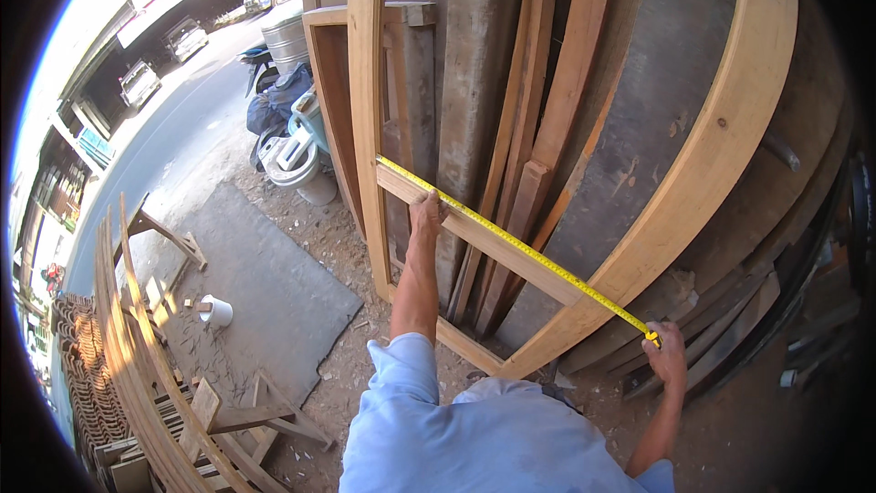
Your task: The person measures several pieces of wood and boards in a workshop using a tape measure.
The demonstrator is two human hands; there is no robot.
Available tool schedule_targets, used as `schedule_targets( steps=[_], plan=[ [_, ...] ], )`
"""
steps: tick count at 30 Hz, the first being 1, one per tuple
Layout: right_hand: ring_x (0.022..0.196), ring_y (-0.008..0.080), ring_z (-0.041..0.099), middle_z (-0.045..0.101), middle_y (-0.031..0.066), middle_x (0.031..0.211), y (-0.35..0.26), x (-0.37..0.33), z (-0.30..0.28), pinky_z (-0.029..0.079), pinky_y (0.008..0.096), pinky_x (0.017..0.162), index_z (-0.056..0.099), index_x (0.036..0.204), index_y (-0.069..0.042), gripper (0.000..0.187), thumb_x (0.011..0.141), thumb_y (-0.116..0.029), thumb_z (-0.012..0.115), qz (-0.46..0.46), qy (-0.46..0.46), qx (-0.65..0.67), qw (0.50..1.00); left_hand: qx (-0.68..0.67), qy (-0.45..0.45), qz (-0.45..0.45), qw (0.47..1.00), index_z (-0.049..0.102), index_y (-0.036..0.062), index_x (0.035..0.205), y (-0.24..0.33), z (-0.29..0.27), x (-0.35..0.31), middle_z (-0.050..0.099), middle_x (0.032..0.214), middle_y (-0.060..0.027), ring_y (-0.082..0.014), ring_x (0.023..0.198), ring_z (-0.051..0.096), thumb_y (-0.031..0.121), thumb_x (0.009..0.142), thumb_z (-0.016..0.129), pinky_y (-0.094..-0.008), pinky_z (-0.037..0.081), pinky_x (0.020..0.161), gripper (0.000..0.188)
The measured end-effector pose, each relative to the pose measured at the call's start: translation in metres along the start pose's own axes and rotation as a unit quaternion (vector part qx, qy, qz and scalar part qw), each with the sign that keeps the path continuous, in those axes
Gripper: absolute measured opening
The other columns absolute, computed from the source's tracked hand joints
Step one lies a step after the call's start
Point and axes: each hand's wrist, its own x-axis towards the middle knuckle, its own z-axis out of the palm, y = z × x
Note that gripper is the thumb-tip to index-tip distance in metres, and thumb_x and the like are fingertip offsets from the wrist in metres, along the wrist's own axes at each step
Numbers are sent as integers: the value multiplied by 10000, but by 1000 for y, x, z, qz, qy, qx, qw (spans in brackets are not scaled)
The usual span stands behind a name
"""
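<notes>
A yellow tape measure blade point(538, 257) stretches straight along the upper edge of a wooden crosspiece point(520, 265). Its far end meets the left upright point(368, 82) of a pale wooden frame, and the blade runs past the right upright point(675, 219). My right hand point(668, 352) is closed round the tape measure's case point(652, 339), just outside that upright. With fingers wrapped over the crosspiece near its left end, my left hand point(427, 210) grips the wood right beside the blade. Whether its fingers also press the blade, I cannot tell.
Behind the frame lean boards and timbers point(566, 73). On the left, long strips of wood point(137, 356) rest on sawhorses point(265, 415). A white bucket point(216, 311) stands on a grey sheet point(274, 283), and a toilet bowl point(297, 164) stands near the road point(164, 141).
</notes>
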Motion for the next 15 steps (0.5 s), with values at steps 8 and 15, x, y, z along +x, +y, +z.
schedule_targets(
  steps=[8,15],
  plan=[
    [1157,371,535,584,198,1172,-7,12,4,413,415,1021,649,1166,-21,429,749,-96,715,34,-6,-20,999,-11,-39,4,999,593,51,986,-2,-6,18,576,784,-29,-135,621,577,197,980,603,-295,571,563,146],
    [1160,375,535,592,205,1175,-14,9,7,403,421,1031,652,1161,-19,420,756,-115,710,42,7,-21,999,-31,-39,-2,999,562,84,1058,-2,-15,10,576,867,-27,-142,691,583,207,990,592,-324,582,655,143]
  ],
)
